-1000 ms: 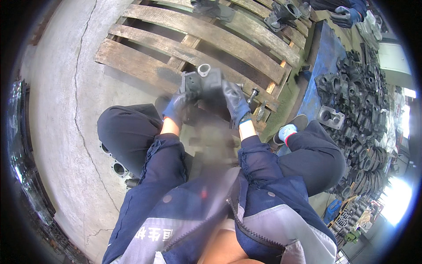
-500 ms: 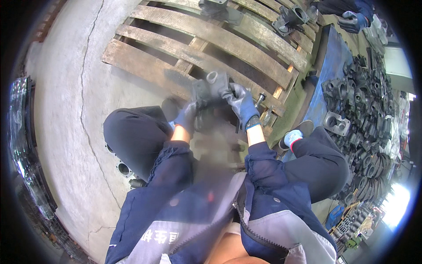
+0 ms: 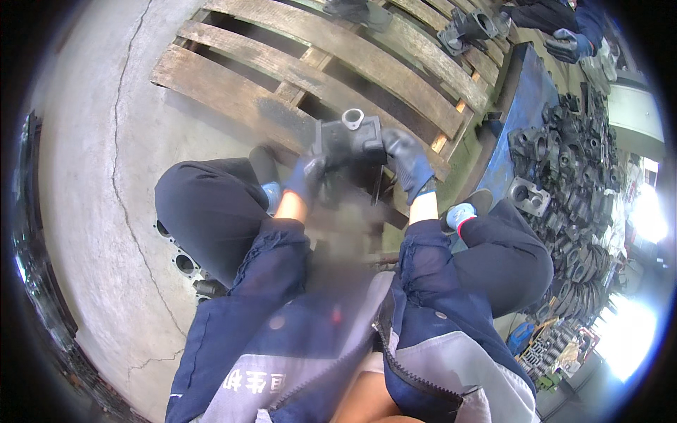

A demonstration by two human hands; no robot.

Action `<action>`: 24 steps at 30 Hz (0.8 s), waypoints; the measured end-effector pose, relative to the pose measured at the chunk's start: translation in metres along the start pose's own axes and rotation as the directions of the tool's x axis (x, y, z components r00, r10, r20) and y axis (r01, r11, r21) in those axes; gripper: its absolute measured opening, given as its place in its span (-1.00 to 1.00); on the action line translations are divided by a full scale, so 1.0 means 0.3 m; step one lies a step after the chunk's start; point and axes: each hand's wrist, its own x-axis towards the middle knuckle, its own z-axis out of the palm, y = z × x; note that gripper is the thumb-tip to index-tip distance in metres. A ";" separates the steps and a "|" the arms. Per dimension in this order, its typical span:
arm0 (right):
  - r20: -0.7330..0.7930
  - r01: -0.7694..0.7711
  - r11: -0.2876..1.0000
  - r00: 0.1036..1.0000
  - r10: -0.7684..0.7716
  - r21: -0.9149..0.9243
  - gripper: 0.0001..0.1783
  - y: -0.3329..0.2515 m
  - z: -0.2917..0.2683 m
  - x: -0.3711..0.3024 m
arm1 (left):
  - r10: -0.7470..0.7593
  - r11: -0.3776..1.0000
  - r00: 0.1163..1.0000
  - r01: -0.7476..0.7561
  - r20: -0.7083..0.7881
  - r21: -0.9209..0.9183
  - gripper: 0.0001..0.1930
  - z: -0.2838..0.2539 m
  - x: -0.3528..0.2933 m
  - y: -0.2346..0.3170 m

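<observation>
A dark metal casting (image 3: 350, 141), with a round flanged opening on top and square flanged ends, is held up in front of me near the pallet's front edge. My left hand (image 3: 306, 172), in a blue and black work glove, is closed on its left end. My right hand (image 3: 409, 162), gloved alike, has its fingers curled at the casting's right end. The right fingertips are partly hidden. Below the casting, a blurred patch obscures the things between my legs.
Wooden pallet (image 3: 338, 49) ahead, bearing castings (image 3: 465, 29). A blue metal plate (image 3: 518, 120) and a large heap of dark castings (image 3: 564, 183) lie to the right. Another person's gloved hand (image 3: 568, 46) shows at the far right. More castings (image 3: 185, 264) sit beside my left leg.
The casting has turned in my hands, its round opening now facing up more clearly. My right hand has shifted slightly right and down along its end. The view has shifted a little.
</observation>
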 end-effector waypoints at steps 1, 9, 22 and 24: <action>-0.120 -0.037 0.986 0.991 0.057 0.163 -0.73 0.000 -0.015 -0.004 | -0.003 0.978 1.000 -0.003 0.031 0.210 -0.80 -0.004 -0.008 0.019; -0.070 -0.492 0.480 0.641 0.764 0.727 -0.79 0.014 -0.062 -0.050 | 0.063 0.980 0.996 -0.073 0.057 0.184 -0.77 -0.023 -0.092 0.084; 0.035 -0.486 0.737 0.844 0.534 0.469 -0.59 -0.090 0.059 -0.019 | 0.115 0.865 0.986 -0.160 0.122 0.475 -0.78 -0.235 0.026 -0.042; 0.040 -0.501 0.852 0.864 0.501 0.154 -0.51 -0.126 0.139 -0.031 | -0.035 0.975 0.995 0.054 0.092 -0.216 -0.81 -0.226 0.035 -0.050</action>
